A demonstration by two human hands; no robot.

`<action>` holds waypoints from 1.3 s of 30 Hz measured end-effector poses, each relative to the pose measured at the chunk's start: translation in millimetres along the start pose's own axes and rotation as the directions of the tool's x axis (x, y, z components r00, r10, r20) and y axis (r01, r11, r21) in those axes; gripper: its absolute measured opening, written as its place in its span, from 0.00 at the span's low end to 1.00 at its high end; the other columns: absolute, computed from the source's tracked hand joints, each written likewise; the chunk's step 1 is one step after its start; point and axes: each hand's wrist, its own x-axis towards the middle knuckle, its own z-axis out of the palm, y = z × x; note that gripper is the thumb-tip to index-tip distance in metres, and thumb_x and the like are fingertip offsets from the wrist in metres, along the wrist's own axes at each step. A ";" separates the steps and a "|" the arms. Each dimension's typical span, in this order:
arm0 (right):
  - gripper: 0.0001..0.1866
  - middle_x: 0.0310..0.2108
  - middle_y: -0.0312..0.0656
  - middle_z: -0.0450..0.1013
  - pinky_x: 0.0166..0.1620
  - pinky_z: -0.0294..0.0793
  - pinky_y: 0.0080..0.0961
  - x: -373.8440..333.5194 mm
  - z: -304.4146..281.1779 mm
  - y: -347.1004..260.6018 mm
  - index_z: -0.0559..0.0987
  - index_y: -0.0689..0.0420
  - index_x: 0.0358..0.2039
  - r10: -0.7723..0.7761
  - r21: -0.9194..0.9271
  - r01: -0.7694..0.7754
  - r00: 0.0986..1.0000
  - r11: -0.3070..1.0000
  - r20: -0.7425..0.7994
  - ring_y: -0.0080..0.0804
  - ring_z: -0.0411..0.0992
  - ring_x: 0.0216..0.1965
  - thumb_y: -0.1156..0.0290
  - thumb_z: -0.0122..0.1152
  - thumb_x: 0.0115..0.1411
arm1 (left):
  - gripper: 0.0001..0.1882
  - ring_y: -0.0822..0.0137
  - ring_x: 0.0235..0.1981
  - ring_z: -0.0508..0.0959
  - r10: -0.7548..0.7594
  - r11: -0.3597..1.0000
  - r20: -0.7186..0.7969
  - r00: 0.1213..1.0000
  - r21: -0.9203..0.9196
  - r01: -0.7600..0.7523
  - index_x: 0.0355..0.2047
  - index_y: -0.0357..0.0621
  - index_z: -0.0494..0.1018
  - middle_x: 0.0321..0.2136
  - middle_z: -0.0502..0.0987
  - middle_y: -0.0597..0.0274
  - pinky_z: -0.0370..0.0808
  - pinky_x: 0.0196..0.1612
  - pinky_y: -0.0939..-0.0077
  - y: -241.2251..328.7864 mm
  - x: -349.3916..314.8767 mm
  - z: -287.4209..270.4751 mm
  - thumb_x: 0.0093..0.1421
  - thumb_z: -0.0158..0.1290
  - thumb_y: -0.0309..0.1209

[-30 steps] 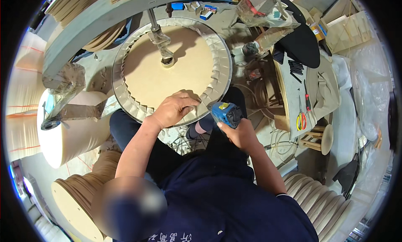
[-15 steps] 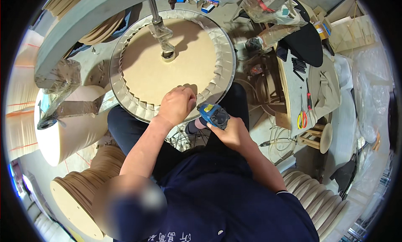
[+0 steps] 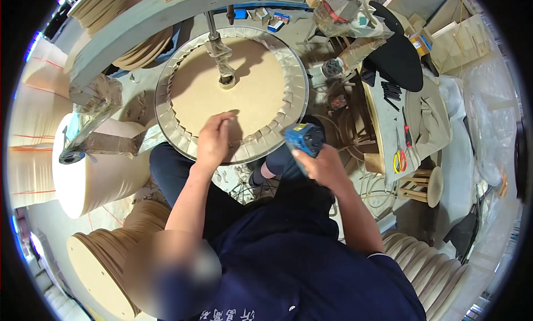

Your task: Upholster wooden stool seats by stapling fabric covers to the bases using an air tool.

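Right hand (image 3: 326, 165) gripping a blue handheld power tool (image 3: 307, 139), left hand (image 3: 214, 139) half curled, its hold unclear, round tan panel (image 3: 236, 102) beneath it, pleated fabric (image 3: 292, 99) edging the panel

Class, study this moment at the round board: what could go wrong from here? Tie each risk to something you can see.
1. The blue power tool in the right hand might hurt the left hand, which is over the board, if the two come close.
2. No hand covers the pleats on the board's right side, so any loose folds could shift.
3. The tool, held above the right leg, might strike it if dropped.
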 end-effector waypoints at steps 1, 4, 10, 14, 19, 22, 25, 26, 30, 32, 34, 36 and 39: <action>0.20 0.17 0.35 0.73 0.26 0.72 0.29 -2.6 -8.9 1.9 0.82 0.59 0.32 -0.006 0.003 0.006 1.000 1.000 -0.003 0.23 0.74 0.19 0.54 0.70 0.67 | 0.13 0.60 0.45 0.85 -0.028 1.000 -0.049 0.998 0.011 0.029 0.54 0.38 0.81 0.47 0.85 0.51 0.80 0.52 0.67 -0.9 -3.5 -8.9 0.75 0.52 0.28; 0.21 0.17 0.33 0.73 0.25 0.72 0.26 -10.6 -32.4 9.7 0.80 0.58 0.28 0.145 0.004 -0.145 0.986 0.989 -0.084 0.22 0.73 0.18 0.54 0.70 0.68 | 0.11 0.49 0.47 0.84 -0.092 0.993 -0.113 0.989 0.068 0.101 0.51 0.39 0.82 0.44 0.85 0.49 0.80 0.52 0.60 5.1 -17.2 -21.3 0.71 0.56 0.24; 0.18 0.19 0.33 0.74 0.24 0.73 0.25 -30.6 -77.0 57.3 0.79 0.58 0.34 0.171 0.019 -0.174 0.932 0.985 -0.319 0.23 0.74 0.17 0.56 0.72 0.68 | 0.12 0.47 0.48 0.82 0.374 0.893 0.037 0.927 0.256 -0.371 0.50 0.41 0.82 0.43 0.84 0.50 0.78 0.55 0.54 31.6 -17.4 19.2 0.65 0.61 0.23; 0.21 0.31 0.48 0.80 0.37 0.77 0.40 -34.7 -76.3 120.4 0.74 0.60 0.54 0.161 0.030 -0.165 0.883 0.986 -0.440 0.41 0.82 0.34 0.59 0.65 0.69 | 0.19 0.42 0.59 0.77 0.372 0.851 0.155 0.915 0.337 -0.403 0.56 0.39 0.80 0.57 0.79 0.46 0.73 0.64 0.52 25.8 -25.4 37.4 0.65 0.63 0.28; 0.26 0.40 0.58 0.78 0.50 0.77 0.46 -48.8 -109.7 166.2 0.69 0.64 0.63 0.227 0.265 -0.094 0.817 0.960 -0.531 0.56 0.80 0.46 0.66 0.59 0.69 | 0.21 0.42 0.65 0.72 0.382 0.823 0.253 0.889 0.345 -0.451 0.60 0.39 0.79 0.63 0.75 0.46 0.66 0.70 0.49 26.9 -20.0 63.1 0.69 0.60 0.31; 0.25 0.33 0.50 0.78 0.41 0.80 0.43 -35.4 -143.0 181.9 0.67 0.65 0.64 0.103 -0.042 -0.178 0.726 0.983 -0.679 0.45 0.82 0.36 0.70 0.56 0.69 | 0.20 0.41 0.65 0.72 0.389 0.800 0.233 0.891 0.394 -0.452 0.60 0.39 0.78 0.62 0.75 0.43 0.65 0.70 0.48 28.2 -19.4 71.2 0.70 0.59 0.32; 0.29 0.48 0.68 0.78 0.56 0.77 0.54 3.4 -167.5 206.1 0.67 0.70 0.65 -0.033 -0.225 -0.228 0.629 0.947 -0.776 0.71 0.76 0.50 0.70 0.57 0.67 | 0.20 0.41 0.64 0.72 0.403 0.782 0.250 0.880 0.405 -0.473 0.59 0.39 0.79 0.61 0.76 0.44 0.66 0.69 0.48 29.6 -15.6 73.9 0.70 0.58 0.32; 0.29 0.48 0.68 0.78 0.56 0.77 0.54 17.4 -174.6 206.4 0.67 0.70 0.65 -0.034 -0.221 -0.225 0.623 0.949 -0.781 0.71 0.76 0.50 0.70 0.57 0.67 | 0.18 0.41 0.63 0.73 0.413 0.786 0.248 0.876 0.388 -0.481 0.58 0.39 0.80 0.61 0.77 0.44 0.67 0.68 0.48 29.7 -12.8 72.3 0.70 0.58 0.32; 0.28 0.51 0.67 0.78 0.58 0.76 0.57 66.1 -175.8 191.3 0.70 0.68 0.64 0.026 -0.217 -0.326 0.604 0.920 -0.796 0.68 0.77 0.53 0.72 0.56 0.64 | 0.15 0.42 0.61 0.74 0.361 0.820 0.187 0.914 0.404 -0.406 0.53 0.43 0.83 0.58 0.77 0.46 0.68 0.66 0.47 27.4 -19.2 47.3 0.68 0.60 0.29; 0.31 0.53 0.64 0.79 0.59 0.75 0.57 83.0 -191.6 223.4 0.71 0.64 0.66 -0.010 -0.262 -0.363 0.568 0.894 -0.823 0.65 0.77 0.56 0.71 0.59 0.62 | 0.15 0.43 0.58 0.77 0.404 0.787 0.230 0.885 0.407 -0.465 0.51 0.43 0.83 0.55 0.79 0.47 0.70 0.64 0.48 14.5 -18.7 54.4 0.64 0.63 0.28; 0.35 0.55 0.60 0.78 0.60 0.75 0.56 89.4 -198.3 254.2 0.73 0.61 0.67 0.029 -0.260 -0.423 0.565 0.868 -0.824 0.61 0.75 0.59 0.67 0.66 0.58 | 0.16 0.44 0.56 0.78 0.421 0.801 0.242 0.874 0.352 -0.484 0.50 0.45 0.83 0.53 0.79 0.48 0.71 0.62 0.48 10.0 -15.1 56.1 0.61 0.65 0.29; 0.32 0.49 0.58 0.81 0.57 0.77 0.52 81.2 -195.7 280.9 0.77 0.59 0.62 -0.115 -0.356 -0.412 0.504 0.839 -0.856 0.60 0.77 0.53 0.60 0.71 0.59 | 0.16 0.46 0.55 0.79 0.426 0.825 0.257 0.868 0.283 -0.489 0.48 0.47 0.84 0.51 0.80 0.52 0.72 0.61 0.50 16.3 -16.1 49.3 0.59 0.67 0.29; 0.15 0.40 0.57 0.81 0.48 0.77 0.52 61.4 -212.5 238.9 0.83 0.60 0.50 -0.124 -0.332 -0.318 0.528 0.888 -0.840 0.61 0.79 0.45 0.65 0.65 0.67 | 0.15 0.48 0.54 0.79 0.402 0.834 0.218 0.889 0.314 -0.454 0.46 0.47 0.85 0.51 0.81 0.54 0.72 0.60 0.53 17.3 -26.5 27.8 0.57 0.68 0.29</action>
